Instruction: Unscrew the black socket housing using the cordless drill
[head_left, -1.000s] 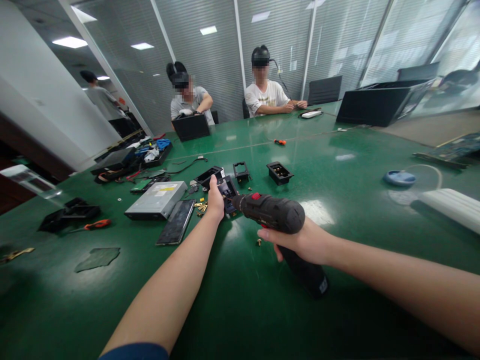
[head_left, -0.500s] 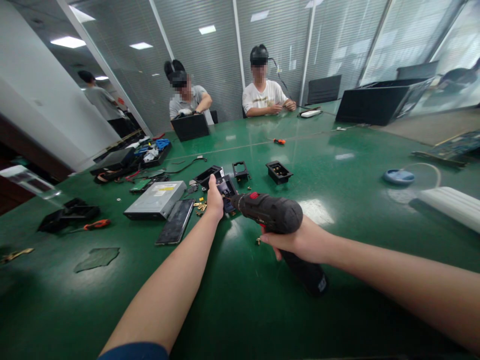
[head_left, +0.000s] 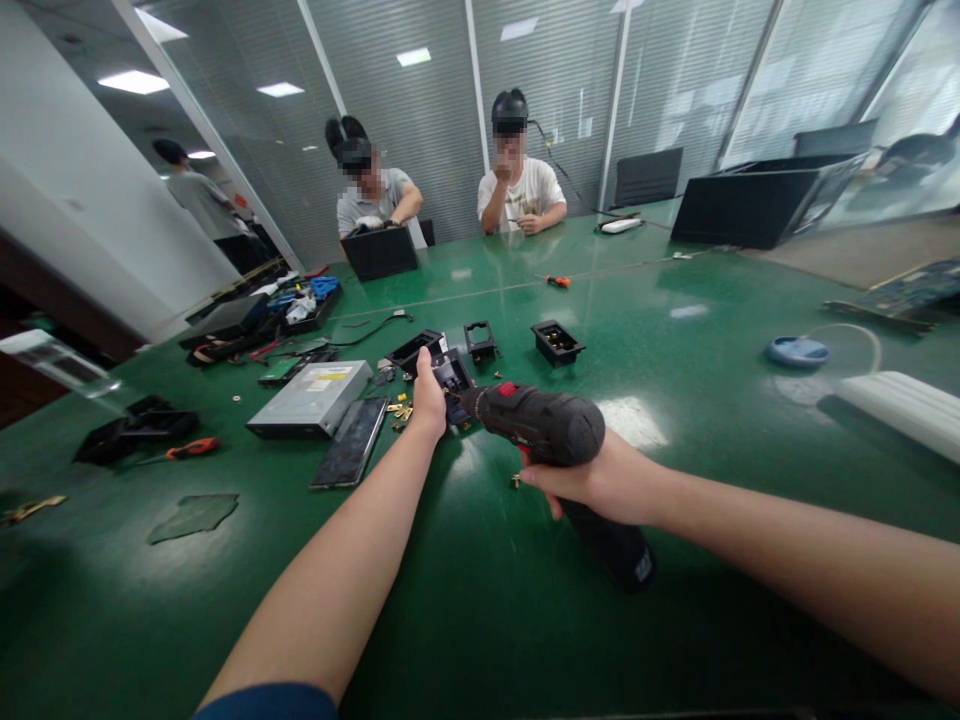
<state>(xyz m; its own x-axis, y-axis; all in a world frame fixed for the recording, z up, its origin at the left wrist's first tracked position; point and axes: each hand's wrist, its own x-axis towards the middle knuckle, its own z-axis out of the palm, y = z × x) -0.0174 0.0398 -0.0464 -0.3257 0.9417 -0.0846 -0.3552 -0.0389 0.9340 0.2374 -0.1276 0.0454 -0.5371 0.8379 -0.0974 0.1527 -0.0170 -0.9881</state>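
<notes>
A black and red cordless drill [head_left: 540, 422] is in my right hand [head_left: 592, 480], its fingers wrapped round the grip. The drill points left, its tip at a small dark part [head_left: 455, 378] that my left hand [head_left: 430, 400] grips with the thumb up. Brass pieces [head_left: 402, 412] lie beside my left hand. Behind it are a black housing [head_left: 417, 350] and a black frame [head_left: 480, 340]. Another black housing [head_left: 556, 343] with brass inside sits further right. One small brass piece [head_left: 516, 481] lies by my right fingers.
A silver disc drive [head_left: 311, 398], a dark flat panel [head_left: 350, 443] and an orange screwdriver [head_left: 193, 449] lie at the left. Two people sit across the green table [head_left: 450, 600]. A black case [head_left: 750, 205], a blue round object [head_left: 796, 351] and a white bar [head_left: 904, 408] are at the right.
The person in white across the table has raised one hand to the face. My hands, the drill and the dark part show hardly any movement.
</notes>
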